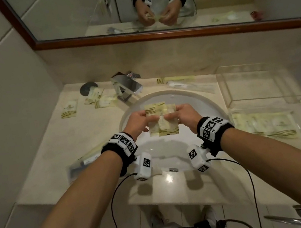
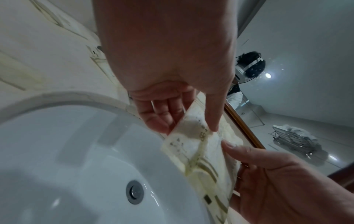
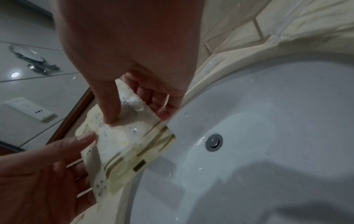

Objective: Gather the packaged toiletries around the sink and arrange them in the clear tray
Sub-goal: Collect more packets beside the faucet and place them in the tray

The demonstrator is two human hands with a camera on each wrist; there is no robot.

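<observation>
Over the sink basin (image 1: pixel 173 148), both hands hold one small stack of pale yellow toiletry packets (image 1: pixel 162 121). My left hand (image 1: pixel 146 120) pinches its left side, thumb on top and fingers beneath. My right hand (image 1: pixel 174 115) pinches the right side the same way. The left wrist view shows the left hand (image 2: pixel 184 125) pinching the packets (image 2: pixel 201 153), and the right wrist view shows the right hand (image 3: pixel 138 118) on the same packets (image 3: pixel 124 150). The clear tray (image 1: pixel 227 88) stands at the back right of the counter, apart from both hands.
More packets lie at the back left (image 1: pixel 68 108), beside the faucet (image 1: pixel 127 85), along the back (image 1: pixel 180 82), at the front left (image 1: pixel 85 161) and flat in front of the tray (image 1: pixel 264 128). A framed mirror (image 1: pixel 151 33) hangs above the counter.
</observation>
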